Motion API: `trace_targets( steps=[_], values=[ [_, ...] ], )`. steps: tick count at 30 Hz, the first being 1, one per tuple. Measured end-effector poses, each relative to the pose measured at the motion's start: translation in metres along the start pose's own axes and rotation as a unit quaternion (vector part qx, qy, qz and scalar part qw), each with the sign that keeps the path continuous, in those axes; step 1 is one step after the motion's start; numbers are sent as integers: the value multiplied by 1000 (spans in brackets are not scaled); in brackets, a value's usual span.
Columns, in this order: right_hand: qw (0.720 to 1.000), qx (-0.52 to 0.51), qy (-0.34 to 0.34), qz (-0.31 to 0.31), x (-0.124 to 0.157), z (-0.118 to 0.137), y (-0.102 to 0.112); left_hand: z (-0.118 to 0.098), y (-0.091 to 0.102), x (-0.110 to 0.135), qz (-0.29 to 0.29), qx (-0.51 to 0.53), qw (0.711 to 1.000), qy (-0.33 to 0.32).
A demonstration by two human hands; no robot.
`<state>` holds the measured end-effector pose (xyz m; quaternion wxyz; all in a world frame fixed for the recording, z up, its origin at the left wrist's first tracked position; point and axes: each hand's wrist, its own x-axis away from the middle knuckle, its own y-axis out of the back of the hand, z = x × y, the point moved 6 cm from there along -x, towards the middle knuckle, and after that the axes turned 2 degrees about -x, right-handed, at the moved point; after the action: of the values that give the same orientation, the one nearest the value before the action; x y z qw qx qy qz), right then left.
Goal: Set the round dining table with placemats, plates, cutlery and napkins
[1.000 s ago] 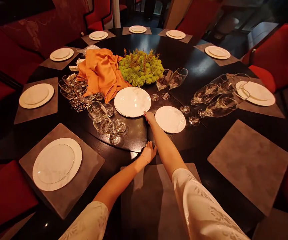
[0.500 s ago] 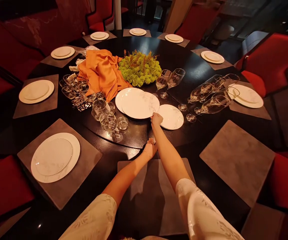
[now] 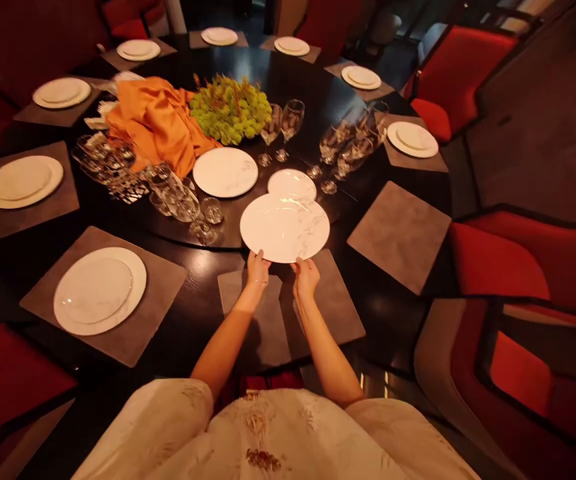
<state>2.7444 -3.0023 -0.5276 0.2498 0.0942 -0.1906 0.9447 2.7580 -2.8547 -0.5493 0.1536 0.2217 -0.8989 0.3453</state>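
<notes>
Between my two hands hangs a large white dinner plate [image 3: 284, 230] with a grey marbled pattern, level above the table. My left hand [image 3: 258, 268] grips its near edge on the left, thumb on top. At the near right edge, my right hand [image 3: 306, 277] pinches the rim the same way, its other fingers partly hidden. Below the held plate is a grey-brown placemat [image 3: 335, 293], partly covered by my arms. Just beyond lies a smaller white plate [image 3: 292, 183], partly overlapped by the held one. Another large white plate [image 3: 225, 172] rests to its left.
Stemmed glasses [image 3: 181, 200] and small tumblers stand left of centre, more wine glasses [image 3: 351, 143] to the right. An orange cloth [image 3: 155, 120] and green centrepiece [image 3: 231, 110] lie behind. Plated placemats ring the round table; a bare placemat [image 3: 401, 237] is at right. Red chairs [image 3: 498, 257] surround it.
Both hands have drawn the upper large plate off the other one, toward me and to the right. My left hand has come up to its rim. The view has turned right and down.
</notes>
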Motion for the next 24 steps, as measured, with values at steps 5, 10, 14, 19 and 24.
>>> trace_targets(
  steps=[5, 10, 14, 19, 24],
  values=[
    [976, 68, -148, 145, 42, -10, 95, 21, 94, 65, 30, -68, 994, 81],
    [931, 231, -196, 202, 9, -22, 164, 45, 159, 89, 64, -204, 966, 148],
    [889, 321, -216, 244, 0, -48, 188, 69, 175, 93, 48, -266, 949, 160],
    [833, 402, -255, 283, 2, -66, 208, 70, 183, 86, 16, -346, 929, 130],
    [785, 430, -314, 315, 6, -67, 211, 60, 186, 77, 19, -370, 918, 142]
  ],
)
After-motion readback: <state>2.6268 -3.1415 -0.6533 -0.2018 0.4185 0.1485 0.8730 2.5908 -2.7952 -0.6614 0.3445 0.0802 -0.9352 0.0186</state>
